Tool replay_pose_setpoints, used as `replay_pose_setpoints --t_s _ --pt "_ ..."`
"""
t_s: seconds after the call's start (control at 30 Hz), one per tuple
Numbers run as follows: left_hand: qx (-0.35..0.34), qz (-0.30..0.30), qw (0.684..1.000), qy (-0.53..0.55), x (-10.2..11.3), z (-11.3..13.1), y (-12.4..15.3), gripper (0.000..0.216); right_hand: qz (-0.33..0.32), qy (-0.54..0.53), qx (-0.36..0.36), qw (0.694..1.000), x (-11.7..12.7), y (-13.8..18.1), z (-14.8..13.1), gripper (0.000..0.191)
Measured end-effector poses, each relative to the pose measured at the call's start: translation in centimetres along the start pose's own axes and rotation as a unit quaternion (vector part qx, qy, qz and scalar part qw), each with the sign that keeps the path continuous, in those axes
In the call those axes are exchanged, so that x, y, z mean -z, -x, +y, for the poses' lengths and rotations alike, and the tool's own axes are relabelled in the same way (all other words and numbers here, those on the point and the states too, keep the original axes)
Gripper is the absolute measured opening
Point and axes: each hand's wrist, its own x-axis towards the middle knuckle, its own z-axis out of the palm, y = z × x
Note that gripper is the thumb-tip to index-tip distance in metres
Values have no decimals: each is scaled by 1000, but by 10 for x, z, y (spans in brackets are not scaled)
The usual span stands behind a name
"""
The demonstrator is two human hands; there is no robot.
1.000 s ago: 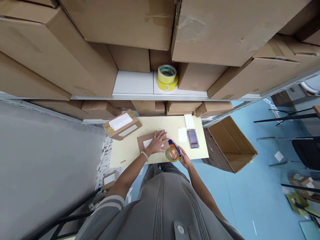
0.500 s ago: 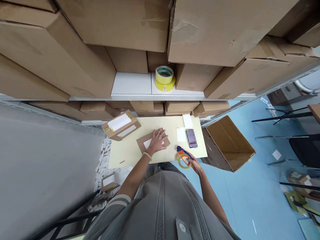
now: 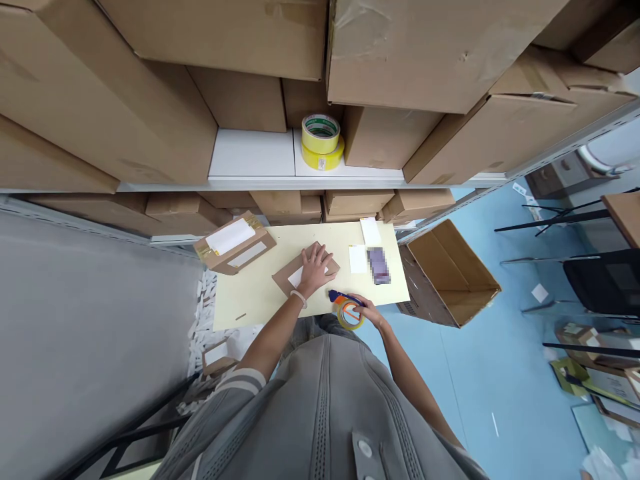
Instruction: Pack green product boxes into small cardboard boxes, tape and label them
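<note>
My left hand (image 3: 313,271) lies spread on top of a small flat cardboard box (image 3: 287,275) with a white label, partly hidden under the fingers. The box rests on a cream tabletop (image 3: 270,309). In my right hand (image 3: 367,310) is a blue and orange tape dispenser (image 3: 341,298) with a roll of clear yellowish tape. It is held over the table's front edge, a little to the right of the box and apart from it. My right fingers wrap round its handle.
A taped cardboard box (image 3: 235,243) stands at the table's left. White slips (image 3: 357,259) and a pixelated purple item (image 3: 379,265) lie at the right. Two yellow tape rolls (image 3: 321,142) sit on the shelf above. A large open carton (image 3: 450,273) stands on the floor at right.
My right hand has brought the tape dispenser leftward, closer to the small box. My left hand stays on the box, and the camera view has shifted slightly.
</note>
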Motion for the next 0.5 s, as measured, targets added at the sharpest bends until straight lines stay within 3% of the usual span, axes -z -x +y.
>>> replay_pose_setpoints --t_s 0.33,0.5 --pt "-7 13 1000 -24 -1 1 2 67 -73 114 45 990 -2 -48 -38 58" --pt "-7 14 999 -48 -1 1 2 68 -42 246 62 966 -9 -50 -52 62"
